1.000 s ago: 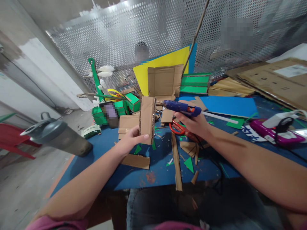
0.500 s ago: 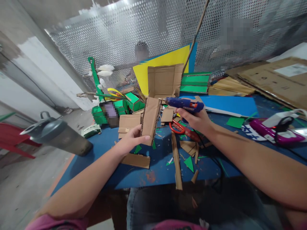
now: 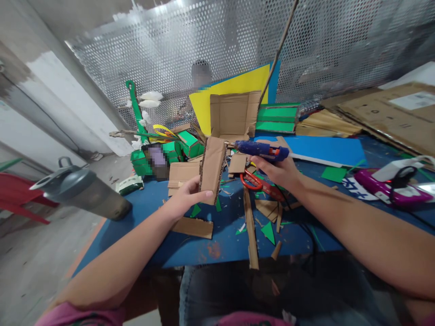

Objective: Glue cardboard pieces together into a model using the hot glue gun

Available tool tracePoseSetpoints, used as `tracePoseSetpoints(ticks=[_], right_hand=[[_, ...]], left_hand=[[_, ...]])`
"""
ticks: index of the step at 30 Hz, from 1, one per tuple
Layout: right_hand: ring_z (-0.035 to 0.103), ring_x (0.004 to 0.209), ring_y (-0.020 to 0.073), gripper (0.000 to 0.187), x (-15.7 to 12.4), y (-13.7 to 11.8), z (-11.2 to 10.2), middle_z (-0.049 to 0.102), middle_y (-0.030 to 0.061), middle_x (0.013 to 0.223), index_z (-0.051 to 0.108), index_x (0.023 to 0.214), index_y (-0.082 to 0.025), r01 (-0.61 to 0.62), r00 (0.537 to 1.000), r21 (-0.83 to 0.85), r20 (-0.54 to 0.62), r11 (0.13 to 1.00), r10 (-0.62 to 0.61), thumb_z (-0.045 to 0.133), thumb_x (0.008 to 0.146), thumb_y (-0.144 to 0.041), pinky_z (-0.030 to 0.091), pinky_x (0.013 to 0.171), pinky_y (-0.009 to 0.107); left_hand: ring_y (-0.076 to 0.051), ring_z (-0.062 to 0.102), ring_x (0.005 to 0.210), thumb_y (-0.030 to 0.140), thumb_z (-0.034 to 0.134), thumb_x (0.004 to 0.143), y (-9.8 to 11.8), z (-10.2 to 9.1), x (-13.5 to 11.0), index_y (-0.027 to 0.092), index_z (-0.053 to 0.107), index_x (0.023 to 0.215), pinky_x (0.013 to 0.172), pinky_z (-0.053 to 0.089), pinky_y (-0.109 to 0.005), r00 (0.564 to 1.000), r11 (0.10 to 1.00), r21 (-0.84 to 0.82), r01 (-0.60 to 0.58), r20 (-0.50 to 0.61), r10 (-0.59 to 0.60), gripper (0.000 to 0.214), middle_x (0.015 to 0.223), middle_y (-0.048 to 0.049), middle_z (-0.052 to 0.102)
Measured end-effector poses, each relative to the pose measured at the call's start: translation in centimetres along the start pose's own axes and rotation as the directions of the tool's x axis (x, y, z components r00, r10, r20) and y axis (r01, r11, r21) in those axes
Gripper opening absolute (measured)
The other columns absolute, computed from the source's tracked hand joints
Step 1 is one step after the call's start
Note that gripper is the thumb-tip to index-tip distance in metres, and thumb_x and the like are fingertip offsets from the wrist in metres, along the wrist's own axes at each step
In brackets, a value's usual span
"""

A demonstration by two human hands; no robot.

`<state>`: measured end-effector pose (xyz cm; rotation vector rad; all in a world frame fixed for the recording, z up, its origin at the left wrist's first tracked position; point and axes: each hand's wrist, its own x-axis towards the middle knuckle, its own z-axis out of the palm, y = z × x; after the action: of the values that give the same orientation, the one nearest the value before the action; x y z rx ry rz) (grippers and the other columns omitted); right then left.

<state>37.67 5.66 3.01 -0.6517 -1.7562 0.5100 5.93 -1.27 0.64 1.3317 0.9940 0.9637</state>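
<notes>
A folded strip of brown cardboard (image 3: 213, 167) is tilted upright above the table, its corrugated edges showing. My left hand (image 3: 190, 194) is closed on its lower end, thumb across the front. In my right hand (image 3: 280, 170) is a blue glue gun (image 3: 260, 149), pointing left. Its nozzle is at the upper right edge of the cardboard; whether it touches I cannot tell. Below the glue gun lie red-handled scissors (image 3: 251, 181), partly under my right hand's side. A small cardboard piece (image 3: 237, 164) is just behind them.
Cardboard offcuts and green scraps litter the blue table (image 3: 231, 246). A grey bottle (image 3: 91, 190) stands at the left. Green cardboard parts (image 3: 173, 151) and an open cardboard piece (image 3: 234, 113) are at the back. A purple device (image 3: 390, 185) with cables lies at the right.
The glue gun's nozzle has shifted slightly left and down along the cardboard's edge. My left hand keeps its hold, with the cardboard's top moved very slightly.
</notes>
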Motion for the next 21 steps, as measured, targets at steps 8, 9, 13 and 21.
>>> tracePoseSetpoints(ticks=[8,9,13,21], right_hand=[[0.062,0.076,0.0232,0.040,0.34,-0.25,-0.05,0.068,0.0035,0.080,0.072,0.086,-0.025,-0.011,0.999,0.020,0.044,1.000,0.010,0.084,0.091,-0.062,0.059,0.074,0.041],[0.062,0.076,0.0237,0.040,0.32,-0.17,-0.09,0.069,0.0036,0.080,0.073,0.086,-0.025,-0.014,0.998,0.012,0.056,1.000,0.013,0.086,0.090,-0.063,0.059,0.073,0.042],[0.061,0.074,0.0225,0.039,-0.04,0.29,-0.15,0.070,0.0040,0.083,0.074,0.091,-0.025,-0.045,0.996,0.024,0.079,0.999,0.043,0.084,0.092,-0.063,0.058,0.073,0.042],[0.065,0.080,0.0235,0.039,-0.24,0.62,-0.18,0.072,0.0045,0.088,0.074,0.093,-0.026,-0.043,0.994,0.061,0.102,0.997,0.036,0.081,0.094,-0.065,0.060,0.076,0.041]], left_hand=[[-0.034,0.076,0.122,0.041,0.100,0.077,-0.13,-0.01,0.00,0.019,0.079,0.131,0.101,0.061,-0.040,1.000,0.999,-0.032,-0.015,-0.019,0.014,0.062,0.133,-0.0114,0.082],[-0.033,0.076,0.123,0.041,0.099,0.077,-0.16,-0.03,0.01,0.019,0.079,0.131,0.101,0.061,-0.040,1.000,0.999,-0.038,-0.016,-0.015,0.015,0.061,0.134,-0.0114,0.082],[-0.031,0.076,0.121,0.041,0.100,0.078,-0.15,-0.03,-0.03,0.020,0.080,0.130,0.100,0.061,-0.038,1.000,0.999,-0.049,-0.011,-0.009,0.011,0.060,0.133,-0.0104,0.082],[-0.029,0.076,0.116,0.041,0.100,0.077,-0.11,-0.06,-0.04,0.019,0.080,0.129,0.097,0.060,-0.037,1.000,0.999,-0.032,-0.018,-0.013,0.017,0.060,0.129,-0.0101,0.083]])
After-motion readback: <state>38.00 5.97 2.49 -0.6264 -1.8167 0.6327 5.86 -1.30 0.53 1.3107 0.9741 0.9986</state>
